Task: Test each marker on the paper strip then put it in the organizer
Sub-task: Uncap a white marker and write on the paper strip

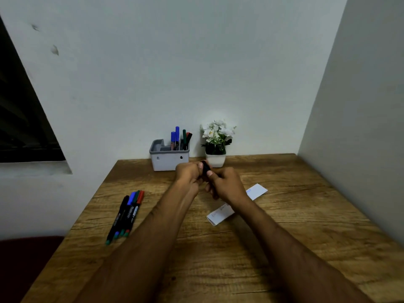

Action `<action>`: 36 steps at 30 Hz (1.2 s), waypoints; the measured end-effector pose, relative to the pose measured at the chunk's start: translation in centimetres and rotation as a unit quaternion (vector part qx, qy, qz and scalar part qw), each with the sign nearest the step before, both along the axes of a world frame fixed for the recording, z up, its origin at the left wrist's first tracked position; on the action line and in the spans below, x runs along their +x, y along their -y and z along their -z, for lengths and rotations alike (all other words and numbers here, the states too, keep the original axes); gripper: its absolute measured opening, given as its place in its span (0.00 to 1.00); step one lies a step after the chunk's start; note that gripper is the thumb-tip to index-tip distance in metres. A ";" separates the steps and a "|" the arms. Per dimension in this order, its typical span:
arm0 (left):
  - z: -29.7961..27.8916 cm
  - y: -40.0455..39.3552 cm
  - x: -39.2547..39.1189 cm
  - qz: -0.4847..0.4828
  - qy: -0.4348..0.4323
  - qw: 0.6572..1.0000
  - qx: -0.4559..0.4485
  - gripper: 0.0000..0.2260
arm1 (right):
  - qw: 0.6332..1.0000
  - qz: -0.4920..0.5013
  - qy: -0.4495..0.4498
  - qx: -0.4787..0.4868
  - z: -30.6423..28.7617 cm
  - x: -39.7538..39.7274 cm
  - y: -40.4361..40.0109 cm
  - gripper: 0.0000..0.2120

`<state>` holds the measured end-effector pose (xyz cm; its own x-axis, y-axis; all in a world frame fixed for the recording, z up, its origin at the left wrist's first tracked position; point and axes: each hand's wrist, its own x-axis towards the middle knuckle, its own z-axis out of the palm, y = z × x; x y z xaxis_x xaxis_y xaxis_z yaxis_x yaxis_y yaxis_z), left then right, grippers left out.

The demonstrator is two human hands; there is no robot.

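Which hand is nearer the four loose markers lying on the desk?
Left. The left hand is up and to the right of the loose markers, gripping a black marker. The right hand also grips that marker, farther right, over the paper strip.

Your wooden tabletop [284,248], organizer [169,161] and potted plant [216,159] at its back edge, four markers [127,213] left, paper strip [220,215] right.

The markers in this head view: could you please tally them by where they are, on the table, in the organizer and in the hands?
Markers lying on the table: 4
Markers standing in the organizer: 5, as far as the caps show
Black marker held by left hand and right hand: 1
Total: 10
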<state>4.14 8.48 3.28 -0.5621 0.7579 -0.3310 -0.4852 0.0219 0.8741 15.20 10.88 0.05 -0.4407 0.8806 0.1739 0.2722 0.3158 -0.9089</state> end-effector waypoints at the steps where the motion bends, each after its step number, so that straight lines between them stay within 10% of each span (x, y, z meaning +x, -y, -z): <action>1: 0.0 -0.2 0.2 0.004 0.005 1.000 0.004 0.13 | 1.000 0.001 -0.006 -0.014 -0.3 0.1 0.0 0.18; 6: -0.1 -0.9 -3.2 -0.093 0.023 0.995 0.020 0.06 | 0.991 -0.062 -0.020 -0.119 -0.8 2.1 0.4 0.17; 10: 0.5 -1.2 -6.7 -0.068 -0.209 0.974 -0.052 0.03 | 0.989 -0.080 0.000 -0.124 -0.6 4.3 0.4 0.14; 15: 3.5 -1.1 -4.5 0.078 -0.534 0.822 -0.182 0.09 | 0.990 -0.046 -0.069 -0.115 -1.1 4.3 0.1 0.09; 24: 5.2 -0.1 -2.7 0.052 -0.716 0.660 -0.221 0.11 | 0.979 -0.002 -0.161 -0.124 -0.8 5.4 0.4 0.14; 30: 5.6 0.3 -2.3 0.037 -0.742 0.661 -0.105 0.06 | 0.957 -0.025 -0.244 -0.156 -0.6 5.6 -0.5 0.10; 36: 5.2 0.9 -0.8 0.191 -0.666 0.720 0.041 0.11 | 0.849 -0.034 -0.447 -0.281 0.0 7.0 -2.1 0.18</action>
